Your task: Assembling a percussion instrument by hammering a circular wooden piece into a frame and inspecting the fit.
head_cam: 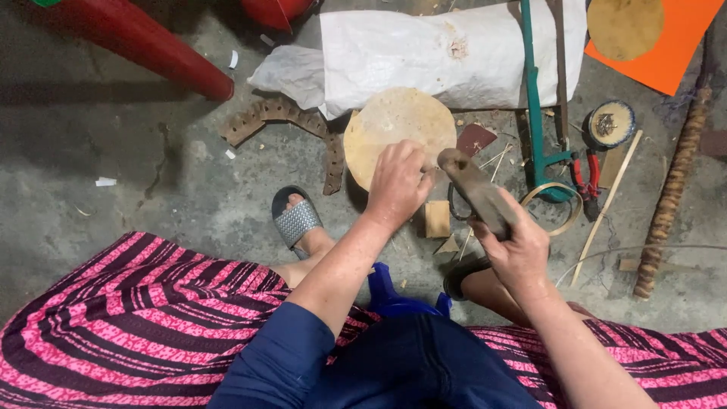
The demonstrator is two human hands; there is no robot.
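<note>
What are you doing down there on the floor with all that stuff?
A person sits low over a concrete floor. The left hand presses on a round tan disc. The right hand holds a worn wooden mallet raised beside it. A green saw, red pliers, thin sticks, a white sack and an orange sheet lie around.

The light around me is dim and flat, seemingly from overhead, so shadows fall soft on the grey concrete floor [136,189]. A broad dark band lies beside the red plastic cone [144,42], and the top left corner sinks into gloom. The white woven sack [424,53] is brightest, slightly washed out. My right hand [519,250] looks faintly blurred. Edges bow outward a little.
</note>
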